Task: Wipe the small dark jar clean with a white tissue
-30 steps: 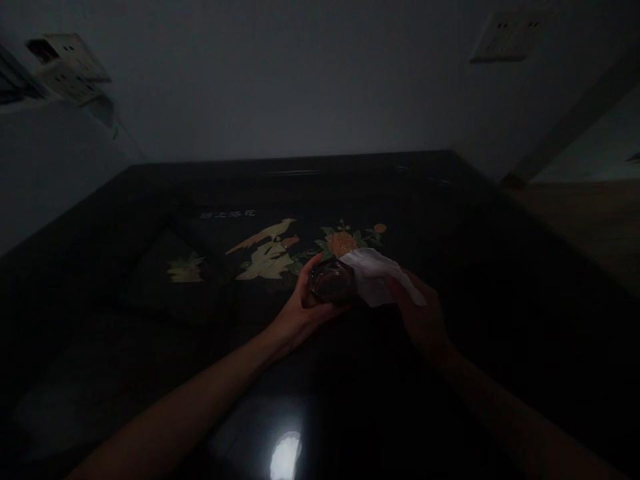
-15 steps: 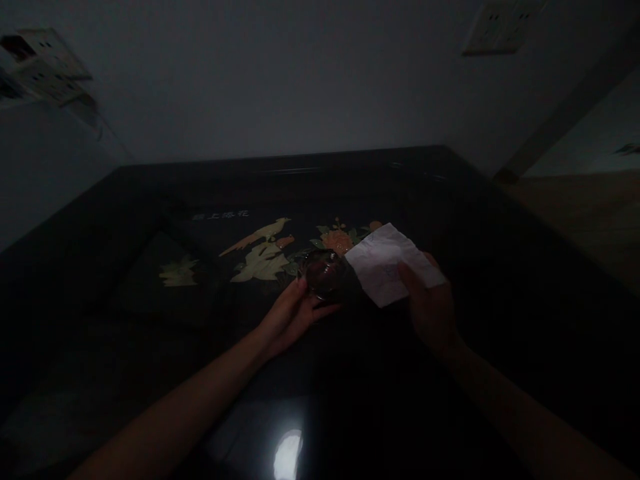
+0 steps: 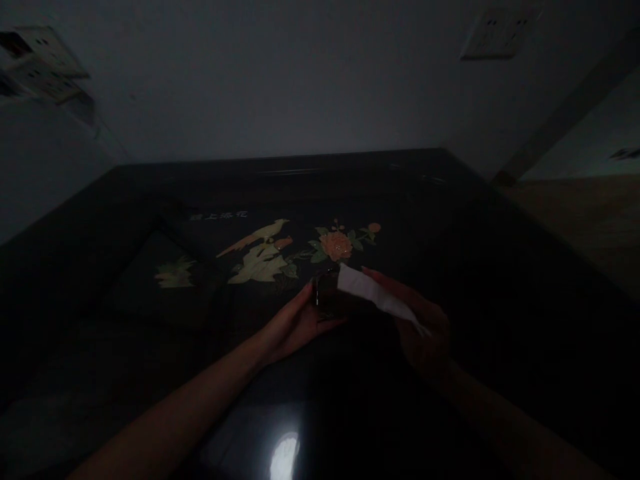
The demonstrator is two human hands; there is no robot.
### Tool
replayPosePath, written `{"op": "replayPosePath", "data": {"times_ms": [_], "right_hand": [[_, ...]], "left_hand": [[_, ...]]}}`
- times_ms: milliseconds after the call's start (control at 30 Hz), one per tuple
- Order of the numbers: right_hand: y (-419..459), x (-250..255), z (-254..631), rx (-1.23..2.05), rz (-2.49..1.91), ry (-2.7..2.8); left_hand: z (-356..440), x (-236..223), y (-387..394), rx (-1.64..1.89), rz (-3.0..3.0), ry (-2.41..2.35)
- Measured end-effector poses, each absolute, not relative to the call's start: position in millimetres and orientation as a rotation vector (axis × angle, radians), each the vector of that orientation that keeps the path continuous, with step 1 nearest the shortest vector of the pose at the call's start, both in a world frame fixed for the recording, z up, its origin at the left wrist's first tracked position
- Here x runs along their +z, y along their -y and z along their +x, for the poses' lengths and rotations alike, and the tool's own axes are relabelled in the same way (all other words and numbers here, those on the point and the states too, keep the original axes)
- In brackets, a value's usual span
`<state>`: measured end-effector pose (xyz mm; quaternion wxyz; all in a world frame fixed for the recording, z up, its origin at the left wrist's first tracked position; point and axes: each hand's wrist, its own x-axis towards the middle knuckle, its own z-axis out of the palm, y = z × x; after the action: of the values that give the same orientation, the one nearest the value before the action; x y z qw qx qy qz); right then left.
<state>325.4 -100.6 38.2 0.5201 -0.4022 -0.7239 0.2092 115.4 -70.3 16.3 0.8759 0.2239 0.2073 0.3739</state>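
Note:
In the dim head view, my left hand [image 3: 295, 327] is closed around a dark, shiny glass vessel [image 3: 326, 297], thumb on its near left side and fingers beneath. The light is too low to tell whether it is a cup or a small bowl. My right hand [image 3: 425, 327] grips a white paper tissue [image 3: 377, 291], which looks folded and is seen nearly edge-on. The tissue's left end reaches the vessel's right side; whether they touch, I cannot tell. Both hands are over the dark glossy table [image 3: 425, 207].
The tabletop carries a flower picture [image 3: 336, 245], a bird picture [image 3: 260, 243] and written characters. A pale wall stands behind it, with sockets at left [image 3: 47, 63] and a socket plate [image 3: 493, 33] at right. Light reflects off the near surface.
The tissue has turned from lying broad toward me to nearly edge-on, moving down beside the vessel. My left hand has tilted the vessel and lowered it slightly.

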Motion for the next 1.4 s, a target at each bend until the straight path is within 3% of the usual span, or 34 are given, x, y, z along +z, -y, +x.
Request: {"op": "replayPosePath", "data": {"times_ms": [267, 733, 1067, 1400], "right_hand": [[91, 28, 324, 0.192, -0.810, 2.303], [92, 35, 319, -0.311, -0.873, 2.463], [97, 34, 311, -0.289, -0.891, 2.521], [104, 29, 303, 0.070, -0.978, 2.485]], "left_hand": [[114, 14, 74, 0.884, 0.581, -0.469], [114, 2, 70, 0.937, 0.748, -0.513], [117, 0, 72, 0.931, 0.837, -0.547], [119, 15, 76, 0.927, 0.780, -0.610]]}}
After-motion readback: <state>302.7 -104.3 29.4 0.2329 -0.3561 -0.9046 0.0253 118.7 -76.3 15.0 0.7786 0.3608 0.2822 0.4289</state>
